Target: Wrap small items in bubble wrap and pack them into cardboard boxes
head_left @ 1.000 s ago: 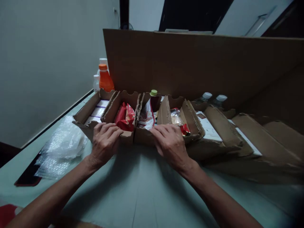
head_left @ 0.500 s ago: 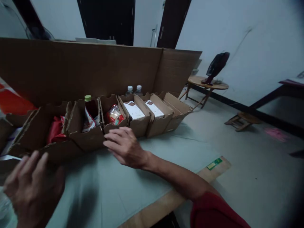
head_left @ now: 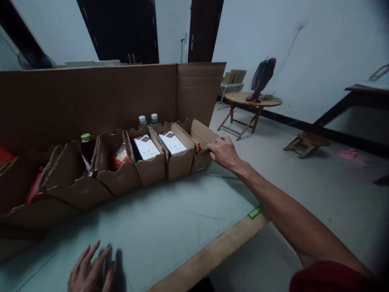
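My right hand (head_left: 224, 152) is at the front right corner of the last cardboard bin (head_left: 203, 130) in the row. Its fingers curl over the bin's rim, and a bit of something red shows inside near them. Low over the cloth-covered table (head_left: 170, 207), my left hand (head_left: 91, 269) has its fingers spread and holds nothing; the bottom edge of the view cuts it off. White boxes, a white box (head_left: 146, 147) and another white box (head_left: 172, 142), stand in the two bins beside the last one. Further left, a bin holds a clear-and-red packet (head_left: 120, 156).
Behind the bins rises a tall cardboard panel (head_left: 121, 97), with two white-capped bottles (head_left: 148, 121) before it. A green-capped bottle (head_left: 86, 140) and a red packet (head_left: 35, 186) sit in bins at left. Beyond the table are a round table with a fan (head_left: 263, 79) and a stool (head_left: 308, 142).
My right hand has moved right along the row to the last bin's rim. My left hand has shifted to the right and lower in view. The view has turned to the right.
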A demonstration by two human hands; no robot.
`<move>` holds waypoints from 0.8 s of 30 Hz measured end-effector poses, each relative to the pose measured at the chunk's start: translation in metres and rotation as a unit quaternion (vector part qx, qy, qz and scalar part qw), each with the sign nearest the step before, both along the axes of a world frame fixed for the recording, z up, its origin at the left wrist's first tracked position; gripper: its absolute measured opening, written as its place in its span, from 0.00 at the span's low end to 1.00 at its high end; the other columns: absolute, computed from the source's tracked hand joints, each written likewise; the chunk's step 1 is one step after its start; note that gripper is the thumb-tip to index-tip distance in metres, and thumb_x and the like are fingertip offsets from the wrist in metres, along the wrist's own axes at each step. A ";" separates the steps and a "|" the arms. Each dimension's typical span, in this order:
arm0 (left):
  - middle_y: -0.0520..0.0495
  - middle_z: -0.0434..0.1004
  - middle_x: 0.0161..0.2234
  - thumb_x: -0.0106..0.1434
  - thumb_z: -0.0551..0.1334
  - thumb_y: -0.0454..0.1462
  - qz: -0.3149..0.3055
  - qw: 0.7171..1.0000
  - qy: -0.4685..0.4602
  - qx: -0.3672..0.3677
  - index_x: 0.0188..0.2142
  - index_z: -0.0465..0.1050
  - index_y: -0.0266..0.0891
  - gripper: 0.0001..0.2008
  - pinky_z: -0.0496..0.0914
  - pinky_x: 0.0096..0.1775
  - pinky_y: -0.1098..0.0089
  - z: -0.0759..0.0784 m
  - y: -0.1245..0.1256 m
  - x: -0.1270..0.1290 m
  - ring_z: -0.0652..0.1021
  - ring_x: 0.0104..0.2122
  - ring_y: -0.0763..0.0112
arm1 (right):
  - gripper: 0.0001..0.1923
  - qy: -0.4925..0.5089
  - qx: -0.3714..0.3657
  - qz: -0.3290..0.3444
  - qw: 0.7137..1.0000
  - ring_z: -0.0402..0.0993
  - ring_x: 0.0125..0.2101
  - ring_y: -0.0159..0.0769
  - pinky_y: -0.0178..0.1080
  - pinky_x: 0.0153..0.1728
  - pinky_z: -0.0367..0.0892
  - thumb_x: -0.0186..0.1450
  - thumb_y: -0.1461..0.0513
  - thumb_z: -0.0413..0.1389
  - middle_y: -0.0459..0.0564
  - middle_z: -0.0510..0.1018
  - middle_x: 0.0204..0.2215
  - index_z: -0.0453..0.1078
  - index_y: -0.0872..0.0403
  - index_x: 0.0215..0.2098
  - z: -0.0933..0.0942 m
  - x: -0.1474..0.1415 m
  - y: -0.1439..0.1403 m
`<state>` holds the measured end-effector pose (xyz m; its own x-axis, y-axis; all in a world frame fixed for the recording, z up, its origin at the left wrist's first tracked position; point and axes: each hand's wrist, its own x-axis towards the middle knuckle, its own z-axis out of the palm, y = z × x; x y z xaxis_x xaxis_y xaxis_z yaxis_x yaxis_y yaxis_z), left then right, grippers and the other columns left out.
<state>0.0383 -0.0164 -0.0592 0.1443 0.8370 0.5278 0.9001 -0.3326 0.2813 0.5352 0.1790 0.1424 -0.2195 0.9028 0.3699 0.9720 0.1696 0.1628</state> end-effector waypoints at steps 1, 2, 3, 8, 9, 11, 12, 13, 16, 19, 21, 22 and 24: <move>0.38 0.71 0.57 0.65 0.59 0.36 -0.003 1.000 0.005 -0.007 0.54 0.70 0.51 0.18 0.67 0.55 0.34 0.003 0.000 0.000 0.68 0.62 0.38 | 0.10 -0.016 -0.008 0.009 1.000 0.72 0.39 0.44 0.48 0.49 0.59 0.62 0.67 0.57 0.54 0.82 0.31 0.81 0.53 0.37 0.003 0.002 -0.005; 0.39 0.72 0.57 0.65 0.60 0.36 -0.007 1.000 0.012 -0.014 0.54 0.70 0.52 0.18 0.68 0.54 0.35 0.005 -0.002 -0.001 0.69 0.61 0.38 | 0.10 -0.023 -0.018 0.022 0.999 0.71 0.36 0.43 0.47 0.47 0.60 0.62 0.67 0.58 0.52 0.81 0.29 0.81 0.52 0.37 0.006 0.003 -0.012; 0.39 0.72 0.57 0.65 0.60 0.36 -0.009 1.000 0.016 -0.020 0.54 0.70 0.52 0.18 0.70 0.53 0.36 0.006 -0.004 -0.002 0.70 0.60 0.40 | 0.11 -0.022 -0.034 0.037 0.998 0.71 0.33 0.42 0.45 0.43 0.61 0.62 0.67 0.58 0.51 0.81 0.27 0.81 0.51 0.38 0.009 0.004 -0.020; 0.42 0.75 0.54 0.68 0.57 0.33 0.001 0.999 -0.036 -0.027 0.53 0.70 0.51 0.16 0.74 0.53 0.44 0.008 -0.017 0.003 0.74 0.58 0.48 | 0.09 -0.006 -0.147 0.127 0.981 0.71 0.25 0.37 0.38 0.27 0.56 0.61 0.67 0.58 0.46 0.80 0.25 0.79 0.49 0.31 0.026 -0.024 -0.062; 0.43 0.76 0.53 0.68 0.57 0.32 -0.006 0.999 -0.045 -0.027 0.53 0.70 0.51 0.16 0.74 0.53 0.45 0.009 -0.016 0.008 0.74 0.57 0.49 | 0.08 -0.006 -0.171 0.139 0.975 0.72 0.25 0.36 0.37 0.27 0.56 0.61 0.68 0.58 0.47 0.80 0.25 0.78 0.50 0.29 0.029 -0.039 -0.067; 0.44 0.77 0.53 0.68 0.58 0.33 -0.038 0.998 -0.049 -0.025 0.53 0.71 0.52 0.17 0.77 0.52 0.49 0.014 -0.012 0.020 0.76 0.56 0.51 | 0.08 0.010 -0.211 0.156 0.965 0.74 0.26 0.36 0.36 0.26 0.56 0.60 0.70 0.59 0.48 0.81 0.25 0.76 0.53 0.27 0.035 -0.074 -0.072; 0.45 0.78 0.52 0.67 0.59 0.33 -0.054 0.997 -0.052 -0.021 0.53 0.71 0.52 0.17 0.78 0.50 0.50 0.017 -0.009 0.027 0.77 0.54 0.52 | 0.08 0.045 -0.231 0.169 0.957 0.74 0.26 0.36 0.36 0.26 0.58 0.59 0.72 0.58 0.49 0.81 0.26 0.76 0.54 0.26 0.038 -0.093 -0.073; 0.45 0.79 0.52 0.67 0.59 0.33 -0.067 0.996 -0.057 -0.014 0.53 0.72 0.52 0.17 0.78 0.49 0.52 0.020 -0.006 0.035 0.78 0.53 0.53 | 0.10 0.096 -0.255 0.188 0.944 0.75 0.26 0.35 0.35 0.27 0.60 0.58 0.73 0.57 0.49 0.82 0.26 0.75 0.55 0.27 0.042 -0.111 -0.073; 0.45 0.81 0.49 0.66 0.59 0.34 -0.091 0.992 -0.088 0.005 0.50 0.75 0.49 0.14 0.80 0.47 0.54 0.032 0.004 0.062 0.80 0.51 0.55 | 0.16 0.260 -0.324 0.250 0.874 0.79 0.29 0.31 0.32 0.29 0.67 0.63 0.75 0.48 0.48 0.84 0.32 0.76 0.57 0.38 0.061 -0.147 -0.073; 0.44 0.81 0.49 0.66 0.59 0.35 -0.108 0.986 -0.125 -0.002 0.47 0.77 0.46 0.12 0.80 0.47 0.56 0.044 0.009 0.087 0.81 0.49 0.57 | 0.16 0.378 -0.271 0.275 0.841 0.81 0.37 0.31 0.34 0.37 0.73 0.69 0.69 0.46 0.49 0.85 0.40 0.74 0.57 0.46 0.078 -0.136 -0.076; 0.41 0.80 0.51 0.67 0.59 0.36 -0.109 0.981 -0.159 -0.020 0.50 0.76 0.45 0.13 0.80 0.48 0.56 0.048 0.011 0.101 0.81 0.50 0.57 | 0.11 0.468 -0.122 0.235 0.843 0.80 0.42 0.35 0.39 0.46 0.72 0.67 0.64 0.53 0.51 0.84 0.41 0.76 0.55 0.42 0.078 -0.102 -0.079; 0.40 0.78 0.53 0.67 0.59 0.36 -0.108 0.978 -0.176 -0.031 0.53 0.74 0.44 0.15 0.79 0.50 0.56 0.049 0.012 0.107 0.80 0.52 0.57 | 0.09 0.504 -0.026 0.186 0.843 0.79 0.43 0.38 0.42 0.49 0.71 0.66 0.62 0.56 0.52 0.84 0.41 0.77 0.54 0.41 0.071 -0.080 -0.079; 0.37 0.74 0.57 0.67 0.60 0.37 -0.109 0.971 -0.206 -0.056 0.61 0.67 0.43 0.23 0.77 0.53 0.53 0.048 0.014 0.120 0.77 0.56 0.55 | 0.09 0.577 0.111 0.081 0.805 0.78 0.43 0.41 0.45 0.50 0.70 0.64 0.62 0.57 0.58 0.82 0.42 0.76 0.54 0.41 0.045 -0.035 -0.081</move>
